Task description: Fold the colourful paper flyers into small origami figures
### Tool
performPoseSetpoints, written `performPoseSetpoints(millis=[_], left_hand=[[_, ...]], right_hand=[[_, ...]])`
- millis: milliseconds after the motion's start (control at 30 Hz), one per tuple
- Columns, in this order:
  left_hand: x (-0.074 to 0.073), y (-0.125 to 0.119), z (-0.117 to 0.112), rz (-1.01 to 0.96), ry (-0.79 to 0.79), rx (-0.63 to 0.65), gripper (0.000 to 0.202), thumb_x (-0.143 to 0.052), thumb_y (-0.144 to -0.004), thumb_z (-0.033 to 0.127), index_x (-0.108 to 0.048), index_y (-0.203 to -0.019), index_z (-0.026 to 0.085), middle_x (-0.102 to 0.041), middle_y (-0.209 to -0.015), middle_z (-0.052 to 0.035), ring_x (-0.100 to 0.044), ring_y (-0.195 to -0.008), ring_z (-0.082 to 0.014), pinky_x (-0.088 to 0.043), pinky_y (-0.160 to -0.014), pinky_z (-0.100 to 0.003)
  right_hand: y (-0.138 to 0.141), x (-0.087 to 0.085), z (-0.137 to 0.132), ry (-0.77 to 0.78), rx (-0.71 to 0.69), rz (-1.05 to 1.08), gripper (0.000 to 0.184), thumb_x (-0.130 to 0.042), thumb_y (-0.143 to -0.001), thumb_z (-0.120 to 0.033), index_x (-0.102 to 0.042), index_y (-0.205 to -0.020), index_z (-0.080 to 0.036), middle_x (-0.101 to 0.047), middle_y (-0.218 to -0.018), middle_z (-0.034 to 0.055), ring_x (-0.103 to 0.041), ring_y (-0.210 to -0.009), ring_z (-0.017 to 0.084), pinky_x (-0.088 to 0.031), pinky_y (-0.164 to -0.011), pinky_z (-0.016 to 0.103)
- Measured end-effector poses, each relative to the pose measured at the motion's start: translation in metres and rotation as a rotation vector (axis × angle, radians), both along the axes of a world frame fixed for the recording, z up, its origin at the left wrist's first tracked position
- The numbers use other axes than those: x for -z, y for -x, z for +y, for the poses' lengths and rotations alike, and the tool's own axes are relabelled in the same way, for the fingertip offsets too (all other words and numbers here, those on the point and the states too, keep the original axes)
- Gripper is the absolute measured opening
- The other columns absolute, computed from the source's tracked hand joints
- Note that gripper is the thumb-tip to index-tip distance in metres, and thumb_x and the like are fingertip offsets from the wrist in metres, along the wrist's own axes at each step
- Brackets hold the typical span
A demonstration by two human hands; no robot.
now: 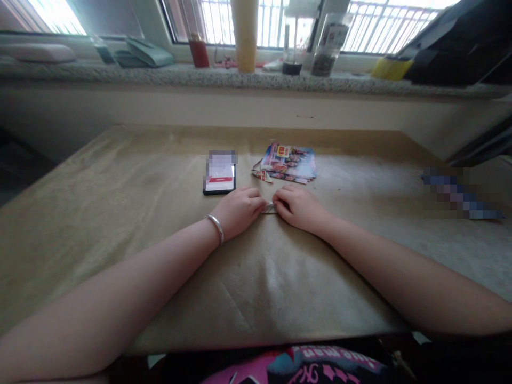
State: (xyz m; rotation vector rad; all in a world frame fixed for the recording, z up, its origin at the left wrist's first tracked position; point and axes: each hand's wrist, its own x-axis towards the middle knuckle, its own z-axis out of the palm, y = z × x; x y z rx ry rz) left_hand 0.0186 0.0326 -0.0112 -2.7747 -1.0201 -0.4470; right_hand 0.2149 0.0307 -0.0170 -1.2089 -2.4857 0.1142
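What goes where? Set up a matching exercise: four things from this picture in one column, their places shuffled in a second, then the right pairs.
Things
1. phone
2. stack of colourful cards
3. small paper piece
4. bracelet

Places
A. on the wrist behind the left hand
B. pinched between the left hand and the right hand
C. on the table, beyond the right hand
D. on the table just beyond the left hand, screen up

Pairs: 1-D, 2-C, 3-B, 4-A
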Motion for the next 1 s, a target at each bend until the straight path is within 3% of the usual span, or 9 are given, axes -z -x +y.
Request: performPoseSetpoints(millis=[333, 667, 1000], left_hand=[[0.0044, -0.001, 0.0016, -0.002, -0.007, -0.034, 0.021, -0.05, -0.092, 0.025, -0.069, -0.093, 0.016, -0.061, -0.088, -0.0066, -0.055, -0.078, -0.0172, -0.045, -0.071, -0.029], [0.0074, -0.0013, 0.0029, -0.058, 0.043, -0.035, 0.022, -0.051, -0.09, 0.02, -0.064, -0.106, 0.013, -0.062, -0.092, -0.0079, -0.057, -0.087, -0.0201, -0.047, -0.08, -0.033], [0.0056, 0.0003, 0.0037, -0.134, 0.146, -0.047, 0.013, -0.055, -0.087, 0.019, -0.066, -0.09, 0.014, -0.062, -0.089, -0.0075, -0.057, -0.087, -0.0201, -0.047, -0.082, -0.033]], right_hand=[[-0.0018, 0.0059, 0.0062, 0.039, 0.017, 0.167, 0.008, -0.052, -0.084, -0.018, -0.06, -0.083, -0.016, -0.06, -0.08, 0.0061, -0.054, -0.076, 0.018, -0.041, -0.069, 0.028], [-0.0048, 0.0066, 0.0081, 0.031, 0.003, 0.214, 0.01, -0.058, -0.084, -0.02, -0.067, -0.082, -0.016, -0.062, -0.082, 0.0065, -0.056, -0.077, 0.017, -0.044, -0.073, 0.03], [-0.0074, 0.0086, 0.0081, 0.016, -0.023, 0.21, 0.008, -0.062, -0.081, -0.024, -0.066, -0.08, -0.018, -0.062, -0.081, 0.0056, -0.056, -0.078, 0.017, -0.044, -0.073, 0.03]])
